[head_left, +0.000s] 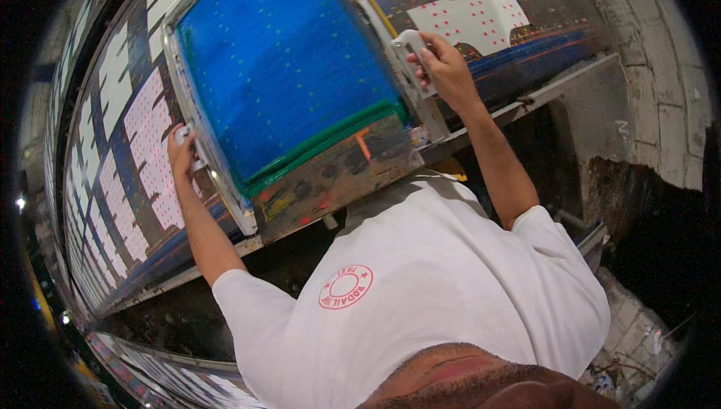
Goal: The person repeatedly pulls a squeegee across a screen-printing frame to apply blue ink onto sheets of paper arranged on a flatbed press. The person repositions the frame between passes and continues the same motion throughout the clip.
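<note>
A large screen-printing frame (pixel 212 172) with a blue mesh (pixel 270 63) lies in front of me on a long printing table. A thick band of green ink (pixel 323 150) runs along the mesh's near edge. My left hand (pixel 181 155) is closed around a pale handle on the frame's left side. On the right side, my right hand (pixel 448 75) grips a matching pale handle (pixel 409 42), its fingers wrapped around it. Small light dots show across the mesh. What lies directly beneath the frame is hidden.
White cut pieces with red dots (pixel 469 22) lie on the table right of the frame. More dotted pieces (pixel 146 123) and plain white pieces (pixel 115 78) are on the left. A metal rail (pixel 496 120) edges the table near me. A rough block wall (pixel 661 71) stands at right.
</note>
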The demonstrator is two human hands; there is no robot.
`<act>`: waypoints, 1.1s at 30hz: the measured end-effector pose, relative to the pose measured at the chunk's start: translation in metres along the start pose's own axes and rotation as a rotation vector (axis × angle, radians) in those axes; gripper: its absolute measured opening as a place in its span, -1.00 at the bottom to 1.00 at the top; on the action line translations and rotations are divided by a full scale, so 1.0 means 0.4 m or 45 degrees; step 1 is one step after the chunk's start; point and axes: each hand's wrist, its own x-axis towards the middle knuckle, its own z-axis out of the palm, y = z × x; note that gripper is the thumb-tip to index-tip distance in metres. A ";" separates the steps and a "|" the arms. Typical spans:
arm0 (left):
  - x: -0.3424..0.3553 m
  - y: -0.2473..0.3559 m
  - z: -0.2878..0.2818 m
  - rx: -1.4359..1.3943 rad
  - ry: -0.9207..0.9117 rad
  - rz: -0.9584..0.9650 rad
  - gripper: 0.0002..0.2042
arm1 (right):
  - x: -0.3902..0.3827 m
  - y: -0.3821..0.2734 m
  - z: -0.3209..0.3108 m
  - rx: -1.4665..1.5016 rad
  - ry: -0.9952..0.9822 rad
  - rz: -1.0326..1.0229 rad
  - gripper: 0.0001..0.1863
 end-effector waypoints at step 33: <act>-0.239 0.699 0.972 -0.299 0.081 -0.080 -0.51 | 0.360 0.117 -1.110 0.135 0.247 -0.006 -0.66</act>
